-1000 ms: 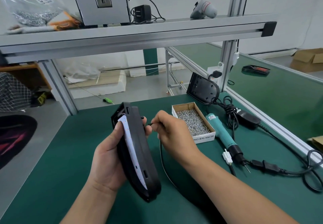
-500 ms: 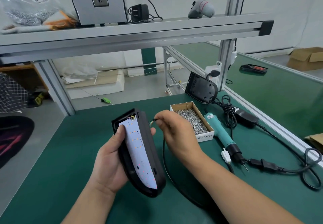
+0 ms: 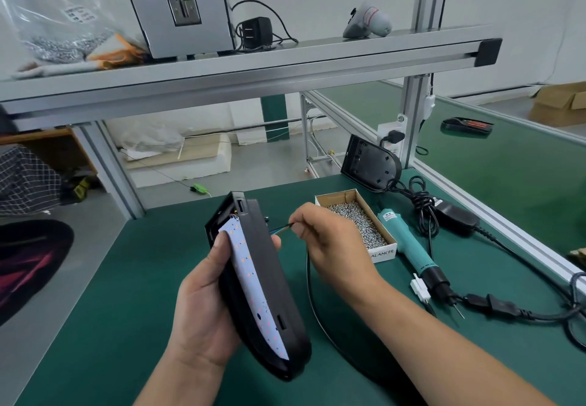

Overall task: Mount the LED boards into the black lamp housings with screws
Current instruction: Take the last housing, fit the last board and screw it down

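My left hand (image 3: 203, 307) grips a black lamp housing (image 3: 272, 282) held on edge above the green mat, thumb pressing on the white LED board (image 3: 250, 282) that lies inside it. My right hand (image 3: 329, 240) pinches thin coloured wires (image 3: 279, 229) coming out of the housing's right side; a black cable (image 3: 314, 304) hangs from there down to the mat. An open cardboard box of screws (image 3: 355, 221) stands just right of my right hand. A teal electric screwdriver (image 3: 409, 247) lies beside the box. A second black housing (image 3: 371, 164) leans at the back.
A power adapter (image 3: 456, 218) and coiled black cords (image 3: 421, 196) lie right of the screwdriver, by the aluminium rail (image 3: 494, 218). An overhead shelf (image 3: 253, 63) carries a grey metal fixture, a charger and a bag of parts. The mat's left edge drops to the floor.
The housing has tilted more on edge, so less of the LED board's face shows. My right hand has drawn the wires a little further out to the right.
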`<move>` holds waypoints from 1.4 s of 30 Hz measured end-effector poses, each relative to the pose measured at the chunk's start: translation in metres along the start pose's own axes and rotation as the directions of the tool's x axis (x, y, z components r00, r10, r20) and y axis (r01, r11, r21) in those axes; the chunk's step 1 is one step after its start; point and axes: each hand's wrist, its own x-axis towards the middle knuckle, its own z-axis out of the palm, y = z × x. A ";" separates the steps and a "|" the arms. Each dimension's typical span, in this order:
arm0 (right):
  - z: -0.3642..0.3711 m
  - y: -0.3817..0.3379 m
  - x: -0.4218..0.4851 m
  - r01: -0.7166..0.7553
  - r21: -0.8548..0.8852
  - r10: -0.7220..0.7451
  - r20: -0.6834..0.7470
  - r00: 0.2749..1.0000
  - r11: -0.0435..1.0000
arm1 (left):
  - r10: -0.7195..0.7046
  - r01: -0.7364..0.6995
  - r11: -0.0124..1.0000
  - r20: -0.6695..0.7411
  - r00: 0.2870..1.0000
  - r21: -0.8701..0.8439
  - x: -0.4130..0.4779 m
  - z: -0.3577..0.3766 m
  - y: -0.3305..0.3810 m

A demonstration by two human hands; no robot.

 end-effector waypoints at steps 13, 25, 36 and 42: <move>-0.005 -0.010 -0.005 0.139 -0.103 -0.135 0.046 0.990 0.985 | -0.033 0.049 0.987 0.103 0.994 -0.151 -0.003 -0.004 0.002; -0.004 -0.020 -0.010 0.099 0.287 -0.100 -0.012 0.995 0.953 | -0.072 0.055 0.965 -0.055 0.996 -0.256 -0.006 -0.005 -0.003; -0.004 -0.027 -0.013 0.130 0.320 -0.127 -0.029 0.991 0.938 | -0.141 0.150 0.967 0.060 0.988 -0.206 -0.009 0.003 0.009; -0.006 -0.023 -0.011 0.100 0.336 -0.093 -0.037 0.995 0.937 | -0.077 0.078 0.979 0.010 0.997 -0.189 -0.011 0.009 0.002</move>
